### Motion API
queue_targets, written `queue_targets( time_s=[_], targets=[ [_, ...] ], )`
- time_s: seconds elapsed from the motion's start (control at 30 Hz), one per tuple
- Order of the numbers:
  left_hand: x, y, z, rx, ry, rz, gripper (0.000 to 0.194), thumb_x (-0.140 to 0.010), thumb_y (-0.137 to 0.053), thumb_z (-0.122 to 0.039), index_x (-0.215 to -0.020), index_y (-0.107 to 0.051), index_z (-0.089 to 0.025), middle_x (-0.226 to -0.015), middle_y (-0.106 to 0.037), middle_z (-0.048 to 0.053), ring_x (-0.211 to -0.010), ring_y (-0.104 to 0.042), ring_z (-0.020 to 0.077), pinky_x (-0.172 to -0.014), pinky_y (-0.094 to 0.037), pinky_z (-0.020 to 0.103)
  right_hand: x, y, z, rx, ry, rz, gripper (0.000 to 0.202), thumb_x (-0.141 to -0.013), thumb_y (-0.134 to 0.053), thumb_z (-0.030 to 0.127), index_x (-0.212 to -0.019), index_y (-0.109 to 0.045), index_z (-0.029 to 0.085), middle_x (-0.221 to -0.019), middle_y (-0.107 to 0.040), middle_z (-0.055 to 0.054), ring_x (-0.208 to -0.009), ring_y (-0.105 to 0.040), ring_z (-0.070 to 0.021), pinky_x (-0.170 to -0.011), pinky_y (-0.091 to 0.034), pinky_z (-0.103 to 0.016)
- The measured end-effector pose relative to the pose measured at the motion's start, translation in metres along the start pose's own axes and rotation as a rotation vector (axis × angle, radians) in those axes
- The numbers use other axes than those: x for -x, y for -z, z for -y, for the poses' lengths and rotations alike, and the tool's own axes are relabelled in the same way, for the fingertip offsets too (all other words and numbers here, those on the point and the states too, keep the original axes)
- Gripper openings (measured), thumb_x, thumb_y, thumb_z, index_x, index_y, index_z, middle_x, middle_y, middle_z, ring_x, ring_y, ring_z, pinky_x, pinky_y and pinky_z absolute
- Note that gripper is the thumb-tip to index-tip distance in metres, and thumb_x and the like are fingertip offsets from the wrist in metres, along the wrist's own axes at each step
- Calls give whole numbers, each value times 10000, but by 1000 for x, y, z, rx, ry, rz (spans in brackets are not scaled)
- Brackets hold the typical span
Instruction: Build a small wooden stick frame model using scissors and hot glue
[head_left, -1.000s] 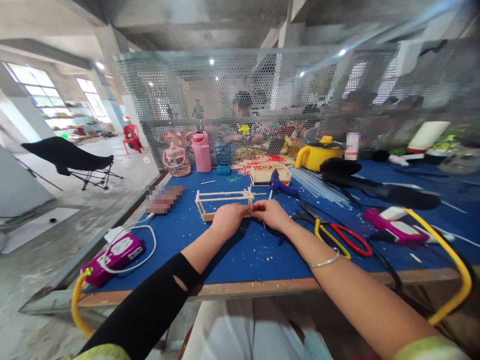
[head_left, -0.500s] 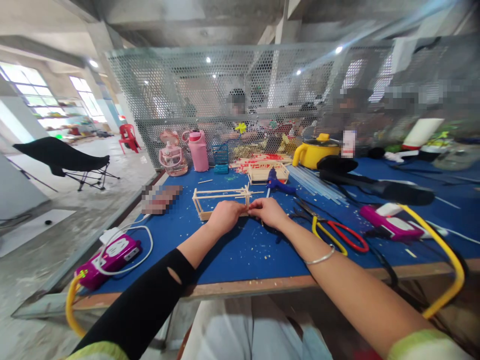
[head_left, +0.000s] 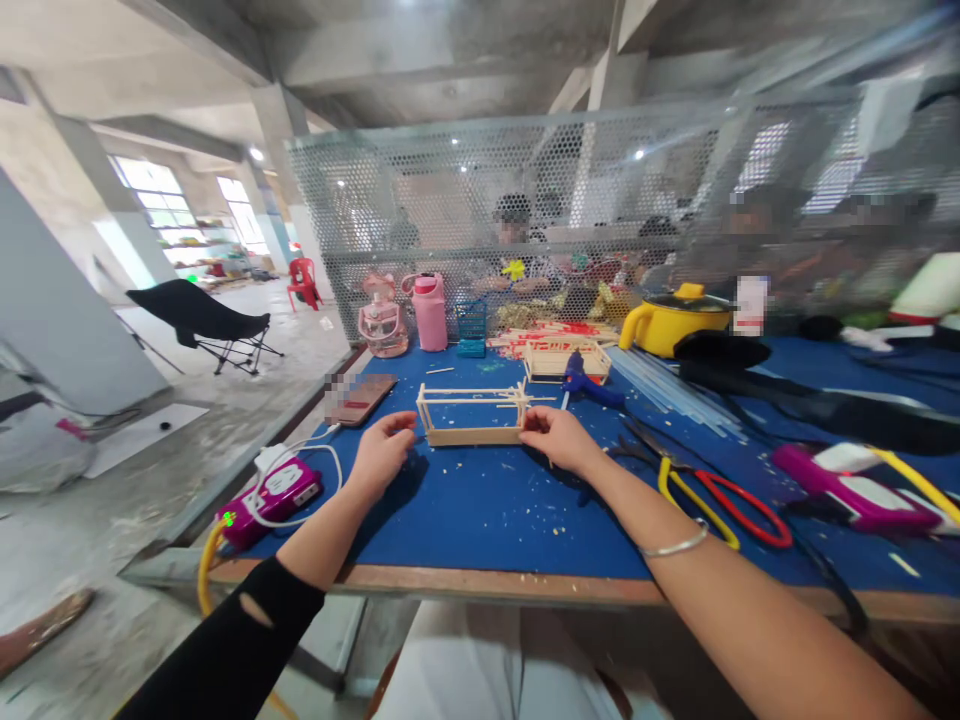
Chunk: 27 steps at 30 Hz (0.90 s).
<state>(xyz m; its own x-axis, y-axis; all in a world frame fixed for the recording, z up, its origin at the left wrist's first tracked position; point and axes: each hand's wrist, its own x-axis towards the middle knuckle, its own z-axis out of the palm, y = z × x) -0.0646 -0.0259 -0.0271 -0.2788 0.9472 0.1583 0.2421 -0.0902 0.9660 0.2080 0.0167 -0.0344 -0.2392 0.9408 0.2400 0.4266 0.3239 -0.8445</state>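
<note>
A small frame of thin wooden sticks (head_left: 474, 437) stands on the blue table, with a flat strip along its base and upright posts at both ends. At its right end, my right hand (head_left: 561, 440) has thumb and fingertips closed on the corner. My left hand (head_left: 381, 458) is just beyond the left end, fingers curved and apart, with nothing in them. Behind the frame sits a shallow stick-built tray (head_left: 551, 366). A blue glue gun (head_left: 589, 385) lies beside that tray. Scissors with red and yellow handles (head_left: 739, 510) rest right of my right hand.
A phone (head_left: 367, 400) and a purple power strip (head_left: 270, 500) with a white cable lie left. Pink bottles (head_left: 430, 312), a yellow pot (head_left: 679, 325) and clear glue sticks (head_left: 675, 392) are at the back. A mesh screen (head_left: 450, 180) stands behind, people beyond it.
My left hand has let go of the frame's right end and moved left, past its left end. My right hand stays at the right corner. The view has turned slightly left.
</note>
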Motion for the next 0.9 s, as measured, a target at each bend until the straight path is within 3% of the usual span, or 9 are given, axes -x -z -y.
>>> queue_targets(
  time_s=[0.13, 0.27, 0.7, 0.9],
  targets=[
    [-2, -10, 5, 77, 45, 158, 382, -621, -681, -334, -940, -704, -125, -679, -639, 27, -534, -518, 101, -476, -384, 213, 3, 1, 3, 22, 18, -11, 207, -682, -620, 376, -729, -636, 175, -658, -629, 1, -600, -548, -136, -599, -434, -259],
    [-1, -19, 8, 112, 67, 138, 383, -617, -697, -419, -860, -693, -123, -652, -650, 23, -543, -548, 107, -527, -420, 224, 4, 1, 3, 69, -1, -43, 214, -718, -596, 379, -710, -667, 177, -593, -617, -2, -559, -535, -139, -560, -417, -256],
    [-7, -15, 10, -9, 23, 173, 233, -631, -685, -312, -768, -737, -131, -577, -645, -3, -523, -541, 114, -543, -384, 224, 4, 1, 2, 112, -28, -29, 196, -731, -600, 358, -696, -669, 178, -597, -640, -12, -530, -547, -138, -512, -422, -245],
    [-8, -17, 17, -35, 2, 195, 335, -690, -643, -392, -873, -715, -121, -640, -656, 14, -546, -556, 117, -571, -430, 229, 2, 0, -1, 127, -26, -29, 214, -743, -589, 365, -718, -675, 171, -621, -660, -24, -554, -568, -147, -511, -424, -242]
  ],
)
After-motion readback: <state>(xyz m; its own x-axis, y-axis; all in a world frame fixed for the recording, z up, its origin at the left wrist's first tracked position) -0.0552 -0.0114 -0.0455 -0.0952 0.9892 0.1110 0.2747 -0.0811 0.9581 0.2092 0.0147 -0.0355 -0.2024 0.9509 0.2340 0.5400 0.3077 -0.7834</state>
